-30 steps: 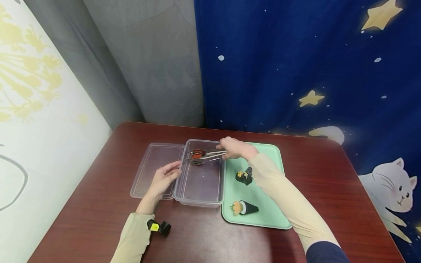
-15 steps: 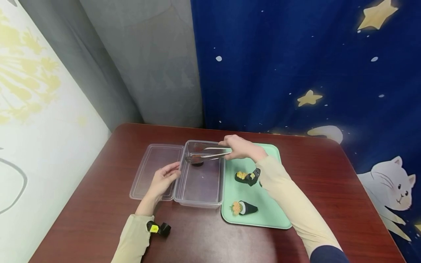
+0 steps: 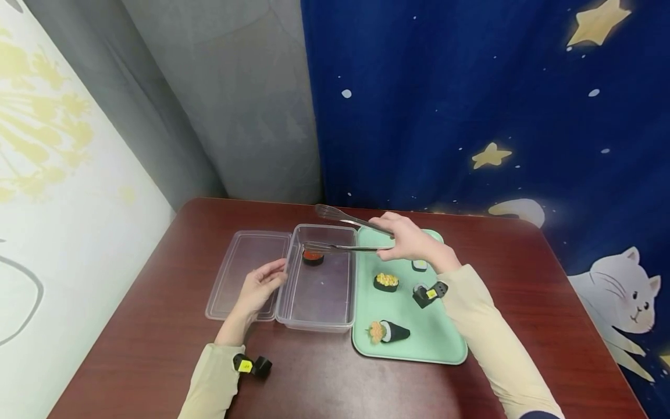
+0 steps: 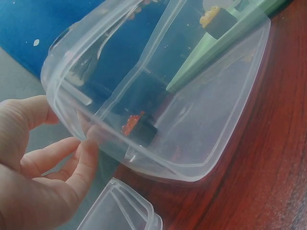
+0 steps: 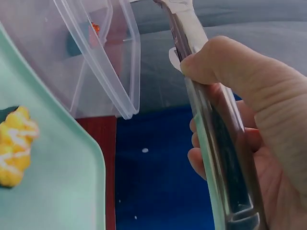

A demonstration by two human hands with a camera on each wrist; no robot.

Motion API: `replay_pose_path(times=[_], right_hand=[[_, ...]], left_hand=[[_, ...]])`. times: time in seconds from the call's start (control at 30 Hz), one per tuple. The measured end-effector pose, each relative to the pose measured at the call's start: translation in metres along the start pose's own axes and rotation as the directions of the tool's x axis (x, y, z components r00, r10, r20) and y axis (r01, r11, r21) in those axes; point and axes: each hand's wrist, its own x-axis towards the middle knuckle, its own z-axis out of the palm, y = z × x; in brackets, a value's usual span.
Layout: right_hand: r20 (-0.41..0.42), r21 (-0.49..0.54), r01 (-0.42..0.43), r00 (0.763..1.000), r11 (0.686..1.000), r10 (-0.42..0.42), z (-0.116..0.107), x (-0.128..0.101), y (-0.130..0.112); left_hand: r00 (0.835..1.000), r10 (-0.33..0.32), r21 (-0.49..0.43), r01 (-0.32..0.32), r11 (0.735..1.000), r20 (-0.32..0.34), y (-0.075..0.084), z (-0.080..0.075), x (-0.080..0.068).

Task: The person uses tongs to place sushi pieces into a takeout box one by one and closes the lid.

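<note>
My right hand [image 3: 413,240] grips metal tongs [image 3: 356,222], their arms spread and nothing between the tips. One tip is over the clear plastic container [image 3: 321,297], the other above its far edge. Inside the container sits a gunkan sushi with red roe [image 3: 313,258], dark-wrapped, near the far left. My left hand [image 3: 260,286] touches the container's left side with fingers and thumb at the rim. In the right wrist view, my thumb lies along the tongs [image 5: 211,110] and the fingers wrap behind.
A green tray [image 3: 434,343] right of the container bears a yellow-topped gunkan sushi [image 3: 386,281], a hand roll [image 3: 394,330], a white-topped piece [image 3: 420,265] and a piece partly hidden by the wrist camera. Left of the container lies the clear lid [image 3: 246,262] on the brown table [image 3: 303,372].
The tongs have let go of the red roe sushi, which now rests in the container. My right hand has moved right and the tongs have risen and spread. The left hand stays in place.
</note>
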Motion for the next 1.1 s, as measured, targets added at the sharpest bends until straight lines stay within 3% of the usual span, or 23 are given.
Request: replay_pose_path(times=[0.67,0.9,1.1], right_hand=[[-0.178,0.023,-0.089,0.980,0.996,0.092,-0.005,-0.075,0.026],[-0.242,0.005,-0.194,0.952,0.981,0.189,0.004,-0.104,0.032],[-0.298,0.009,-0.294,0.912,0.956,0.283,0.015,-0.127,0.029]], left_hand=[[1.000,0.027,0.012,-0.028,1.000,0.005,0.001,0.001,-0.002],[1.000,0.029,0.005,-0.029,1.000,0.010,-0.001,0.001,-0.002],[0.999,0.034,-0.007,-0.033,0.999,0.010,-0.001,0.001,-0.002]])
